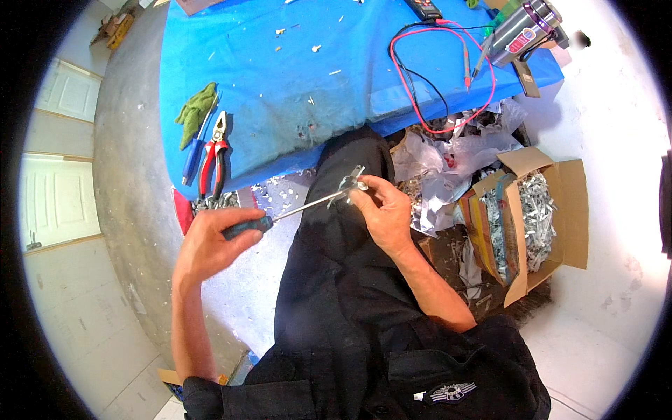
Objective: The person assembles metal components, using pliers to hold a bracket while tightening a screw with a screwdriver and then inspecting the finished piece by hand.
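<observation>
My left hand (217, 241) is closed around the dark blue handle of a screwdriver (302, 209). Its metal shaft slants up to the right and its tip meets a small metal part (355, 175). That part looks silvery with a thin flat piece sticking up; its exact kind is too small to make out. Pinched between thumb and fingers, it sits in my right hand (385, 210), above my dark-trousered leg. Fingertips hide some of the part.
On the blue-covered table (280, 84) lie pliers (213, 154), a blue-handled tool (193, 161), a green glove (196, 112), a multimeter (425, 10) with red and black leads, and a steel flask (525, 31). At right stands a cardboard box (518, 238) of metal pieces beside plastic bags (448, 161).
</observation>
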Demonstrator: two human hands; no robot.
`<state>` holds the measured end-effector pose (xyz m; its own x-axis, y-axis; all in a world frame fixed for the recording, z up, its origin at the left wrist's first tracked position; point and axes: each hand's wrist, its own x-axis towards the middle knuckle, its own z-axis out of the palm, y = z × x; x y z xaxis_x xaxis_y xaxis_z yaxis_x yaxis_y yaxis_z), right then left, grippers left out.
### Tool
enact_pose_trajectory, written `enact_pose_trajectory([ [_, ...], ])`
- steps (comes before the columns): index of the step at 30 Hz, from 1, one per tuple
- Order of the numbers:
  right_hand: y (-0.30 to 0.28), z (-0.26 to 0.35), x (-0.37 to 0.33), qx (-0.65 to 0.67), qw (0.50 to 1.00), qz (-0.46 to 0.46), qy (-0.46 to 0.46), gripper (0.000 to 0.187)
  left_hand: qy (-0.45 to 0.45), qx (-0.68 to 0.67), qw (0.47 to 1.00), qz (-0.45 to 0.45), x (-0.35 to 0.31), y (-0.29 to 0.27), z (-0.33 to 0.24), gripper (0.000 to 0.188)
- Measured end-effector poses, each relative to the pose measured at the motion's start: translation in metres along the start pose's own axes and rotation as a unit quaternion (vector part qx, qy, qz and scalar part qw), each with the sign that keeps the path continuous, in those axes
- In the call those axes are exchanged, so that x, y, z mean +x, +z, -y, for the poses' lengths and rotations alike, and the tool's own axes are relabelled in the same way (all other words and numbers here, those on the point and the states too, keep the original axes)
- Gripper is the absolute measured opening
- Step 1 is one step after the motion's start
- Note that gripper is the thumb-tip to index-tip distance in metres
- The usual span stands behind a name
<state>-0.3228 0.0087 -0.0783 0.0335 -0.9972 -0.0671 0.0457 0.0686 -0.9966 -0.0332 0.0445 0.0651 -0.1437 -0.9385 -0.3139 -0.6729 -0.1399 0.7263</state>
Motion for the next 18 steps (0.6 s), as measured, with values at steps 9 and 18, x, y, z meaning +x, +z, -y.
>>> enact_pose_trajectory([
  [9, -0.021, 0.015, 0.026, 0.248, 0.953, -0.077, 0.153, 0.035, 0.075, 0.040, 0.987, -0.133, -0.029, 0.000, -0.029, 0.036],
  [18, -0.016, 0.021, 0.023, 0.312, 0.922, -0.100, 0.206, 0.025, -0.023, -0.025, 0.969, -0.243, -0.023, 0.017, -0.009, 0.034],
])
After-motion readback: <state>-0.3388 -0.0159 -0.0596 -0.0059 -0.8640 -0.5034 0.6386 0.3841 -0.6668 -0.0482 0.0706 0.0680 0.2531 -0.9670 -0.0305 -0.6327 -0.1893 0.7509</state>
